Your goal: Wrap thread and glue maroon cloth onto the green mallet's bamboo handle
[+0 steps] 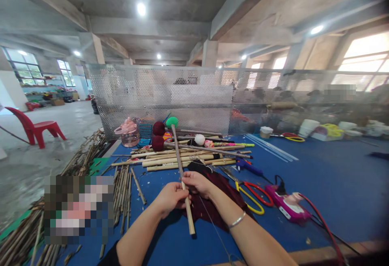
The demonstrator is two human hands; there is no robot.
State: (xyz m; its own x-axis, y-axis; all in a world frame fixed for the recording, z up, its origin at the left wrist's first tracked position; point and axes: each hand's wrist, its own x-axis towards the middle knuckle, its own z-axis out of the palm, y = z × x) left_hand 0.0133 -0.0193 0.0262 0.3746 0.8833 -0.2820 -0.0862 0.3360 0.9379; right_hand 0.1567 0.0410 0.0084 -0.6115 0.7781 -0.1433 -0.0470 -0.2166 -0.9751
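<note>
My left hand point(173, 198) is closed around the lower part of a wooden stick point(179, 156), which slants up and away from me. A green ball point(172, 122) tops its far end. My right hand point(197, 183) has its fingers pinched against the stick just above my left hand. A thin thread point(214, 223) runs from near my fingers down towards the front edge; whether the right fingers also grip it is unclear. Under my hands lies dark red cloth point(212, 195). Beyond them, sticks with dark red balls point(158, 143) and a white ball point(199, 139) rest on the pile.
Red-and-yellow-handled scissors point(251, 195), a blue glue gun point(249, 167) and a purple power strip point(285, 205) lie right on the blue table point(328, 176). Thin twigs point(124, 193) lie left. A pink-lidded jug point(130, 133) stands before a perforated metal screen point(158, 95).
</note>
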